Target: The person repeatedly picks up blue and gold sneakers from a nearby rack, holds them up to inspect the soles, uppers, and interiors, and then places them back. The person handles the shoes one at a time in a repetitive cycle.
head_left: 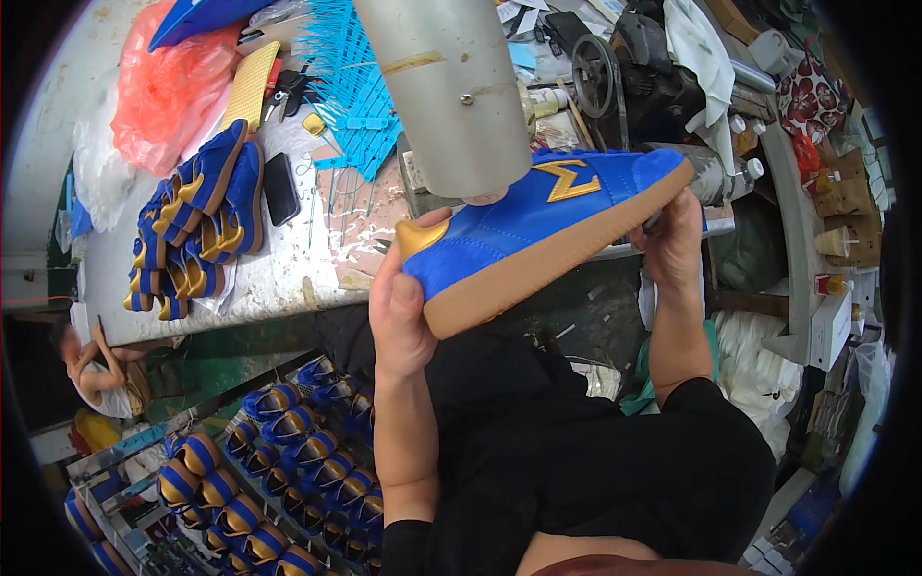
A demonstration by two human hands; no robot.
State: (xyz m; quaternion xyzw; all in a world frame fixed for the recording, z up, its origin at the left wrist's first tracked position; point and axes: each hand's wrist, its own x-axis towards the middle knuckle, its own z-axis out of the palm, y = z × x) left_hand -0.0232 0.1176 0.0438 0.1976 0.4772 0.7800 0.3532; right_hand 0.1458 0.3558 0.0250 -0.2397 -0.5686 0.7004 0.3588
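A blue sneaker (471, 226) with gold trim and a tan gum sole is held sideways in front of me, its sole tilted toward me. My left hand (399, 312) is closed on the heel, with the thumb against the sole. My right hand (675, 240) grips the toe end from below; some of its fingers are hidden behind the shoe. The grey metal cylinder of a machine (456, 91) comes down from above, its lower tip at the shoe's upper. Whether the tip touches the shoe, I cannot tell.
A pile of matching sneakers (197, 206) lies on the worn table beside a black phone (280, 189), bright blue plastic ties (351, 91) and a red plastic bag (173, 91). Lower left, a rack holds several rows of shoes (288, 451). Another person (101, 379) sits at far left.
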